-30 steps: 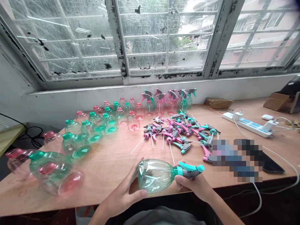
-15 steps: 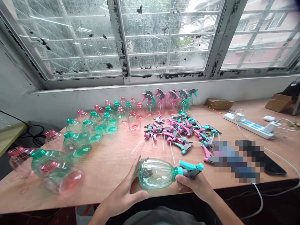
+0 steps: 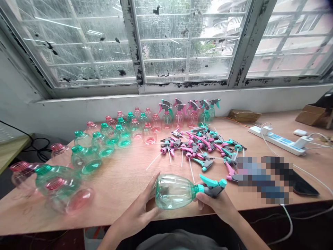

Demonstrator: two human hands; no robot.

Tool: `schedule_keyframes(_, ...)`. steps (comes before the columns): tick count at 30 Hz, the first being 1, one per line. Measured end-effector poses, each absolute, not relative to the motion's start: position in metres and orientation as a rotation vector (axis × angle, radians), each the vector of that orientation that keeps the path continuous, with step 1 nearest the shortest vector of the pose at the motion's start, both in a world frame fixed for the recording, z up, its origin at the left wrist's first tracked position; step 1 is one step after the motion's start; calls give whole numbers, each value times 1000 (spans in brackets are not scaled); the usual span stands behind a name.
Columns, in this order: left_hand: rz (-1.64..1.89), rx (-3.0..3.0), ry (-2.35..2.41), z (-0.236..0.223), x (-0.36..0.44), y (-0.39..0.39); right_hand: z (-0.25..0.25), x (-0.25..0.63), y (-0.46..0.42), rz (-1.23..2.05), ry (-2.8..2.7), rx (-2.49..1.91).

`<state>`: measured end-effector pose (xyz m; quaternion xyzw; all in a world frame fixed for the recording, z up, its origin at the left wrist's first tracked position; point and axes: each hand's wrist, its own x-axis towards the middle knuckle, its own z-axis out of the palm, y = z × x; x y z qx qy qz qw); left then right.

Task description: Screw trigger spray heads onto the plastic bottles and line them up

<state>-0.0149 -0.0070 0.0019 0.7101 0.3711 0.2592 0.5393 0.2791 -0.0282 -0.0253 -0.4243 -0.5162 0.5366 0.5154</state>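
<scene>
A clear green spray bottle (image 3: 174, 191) lies on its side in the air over the table's front edge, its base to the left. Its turquoise-and-grey spray head (image 3: 211, 185) sits on the neck, trigger upward. My right hand (image 3: 217, 205) is closed round the neck and collar, thumb on the near side. My left hand (image 3: 144, 205) wraps the base, fingers behind and thumb at the lower edge; the fingertips are partly hidden. Beyond the bottle lies a pile of loose pink, turquoise and grey spray heads (image 3: 194, 147) with thin tubes.
Several open pink and green bottles (image 3: 85, 161) stand along the left and back. Finished spray bottles (image 3: 192, 116) stand by the wall. At right are a power strip (image 3: 277, 140), a phone (image 3: 303, 185), cables and a brown packet (image 3: 244, 115).
My left thumb has moved in against the bottle's base, so the hand now closes round it. The right hand keeps its hold on the neck; the bottle has barely shifted.
</scene>
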Motion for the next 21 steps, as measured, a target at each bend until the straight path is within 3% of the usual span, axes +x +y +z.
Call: schedule_keyframes(21, 649, 1685, 881, 0, -15, -5, -32, 282, -28, 1408, -1237, -1044)
